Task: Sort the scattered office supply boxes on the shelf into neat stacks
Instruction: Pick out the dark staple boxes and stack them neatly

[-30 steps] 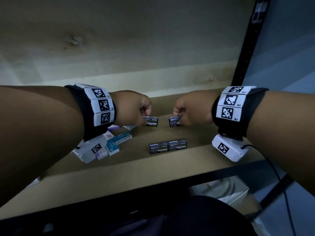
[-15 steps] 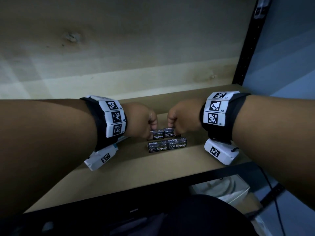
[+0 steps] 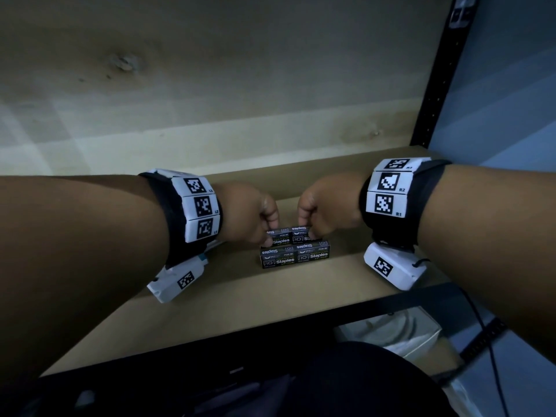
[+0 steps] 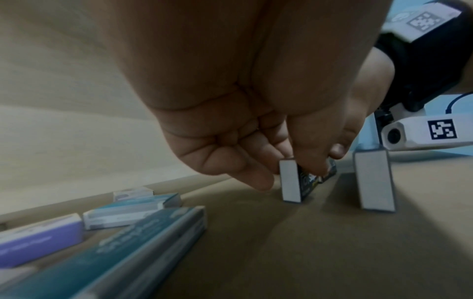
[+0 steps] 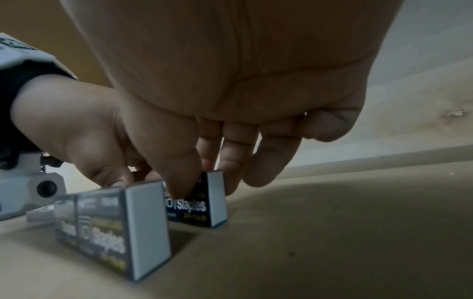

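Observation:
Two black staples boxes point(image 3: 294, 257) stand side by side on the brown shelf point(image 3: 270, 299). Directly behind them sits a second pair, end to end. My left hand point(image 3: 269, 233) pinches the left rear staples box point(image 3: 278, 238), whose grey end point(image 4: 290, 180) faces the left wrist camera. My right hand point(image 3: 307, 228) pinches the right rear staples box point(image 3: 301, 233), thumb on its printed face point(image 5: 192, 208) and fingers behind. Both rear boxes appear to rest on the shelf. The front pair point(image 5: 102, 230) stands nearer in the right wrist view.
Teal boxes point(image 4: 133, 248) and a purple box point(image 4: 38, 238) lie scattered on the shelf to my left, hidden by my forearm in the head view. A pale wooden back wall point(image 3: 210, 100) closes the shelf. A black upright post point(image 3: 436, 85) stands at the right.
Both hands came down and together from mid-air, each carrying a staples box. The two boxes now sit end to end right behind the front pair.

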